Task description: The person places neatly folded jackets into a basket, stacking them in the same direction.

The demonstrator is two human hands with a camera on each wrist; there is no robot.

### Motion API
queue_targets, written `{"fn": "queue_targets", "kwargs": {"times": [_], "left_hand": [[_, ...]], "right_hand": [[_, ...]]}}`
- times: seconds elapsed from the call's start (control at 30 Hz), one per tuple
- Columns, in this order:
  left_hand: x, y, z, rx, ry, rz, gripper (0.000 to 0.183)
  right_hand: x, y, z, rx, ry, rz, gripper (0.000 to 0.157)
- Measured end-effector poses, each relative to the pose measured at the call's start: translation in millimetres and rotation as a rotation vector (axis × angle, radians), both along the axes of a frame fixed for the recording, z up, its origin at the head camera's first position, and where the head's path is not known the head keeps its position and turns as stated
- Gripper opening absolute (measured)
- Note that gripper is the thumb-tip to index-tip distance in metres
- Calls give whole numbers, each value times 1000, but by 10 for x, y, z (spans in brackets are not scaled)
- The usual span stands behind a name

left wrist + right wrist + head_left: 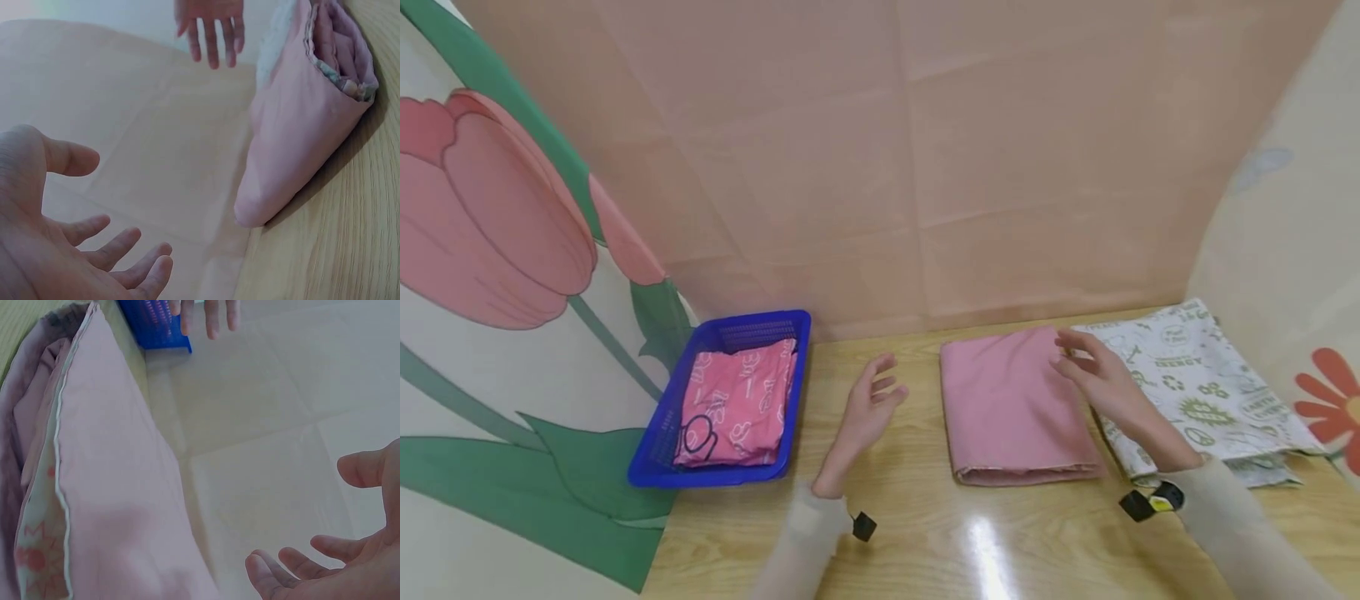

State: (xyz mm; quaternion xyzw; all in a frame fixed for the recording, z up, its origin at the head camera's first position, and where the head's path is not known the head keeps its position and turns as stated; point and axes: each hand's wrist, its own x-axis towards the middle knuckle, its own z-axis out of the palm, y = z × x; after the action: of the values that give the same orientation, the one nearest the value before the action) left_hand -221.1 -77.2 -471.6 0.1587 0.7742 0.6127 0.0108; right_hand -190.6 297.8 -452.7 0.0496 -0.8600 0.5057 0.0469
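Note:
A folded pink cloth lies on the table in front of me, its layered edge toward me. My right hand hovers over its right side with fingers loosely bent, holding nothing. Left of the cloth, apart from it, my left hand is raised above the table, palm turned inward and fingers relaxed. In the left wrist view the pink cloth stands beyond the left fingers. The right wrist view has the pink cloth close by, with a white-edged patterned lining showing in its fold.
At the left stands a blue plastic basket with a folded pink printed cloth inside. A white cloth with green print lies at the right, next to the pink one. A peach sheet hangs behind the wooden table.

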Motion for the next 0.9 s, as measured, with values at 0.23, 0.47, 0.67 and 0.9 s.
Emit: {"fn": "queue_targets", "kwargs": {"times": [0.23, 0.47, 0.67, 0.9], "left_hand": [[-19, 153, -98, 24, -20, 11, 59], [-29, 303, -191, 37, -67, 33, 59], [-38, 433, -250, 27, -61, 39, 58], [-54, 532, -344, 31, -34, 51, 58]], "right_hand": [[67, 169, -73, -12, -39, -28, 67], [95, 239, -199, -17, -61, -40, 67], [114, 264, -316, -15, -84, -42, 69], [137, 256, -481, 2, -105, -40, 68]]}}
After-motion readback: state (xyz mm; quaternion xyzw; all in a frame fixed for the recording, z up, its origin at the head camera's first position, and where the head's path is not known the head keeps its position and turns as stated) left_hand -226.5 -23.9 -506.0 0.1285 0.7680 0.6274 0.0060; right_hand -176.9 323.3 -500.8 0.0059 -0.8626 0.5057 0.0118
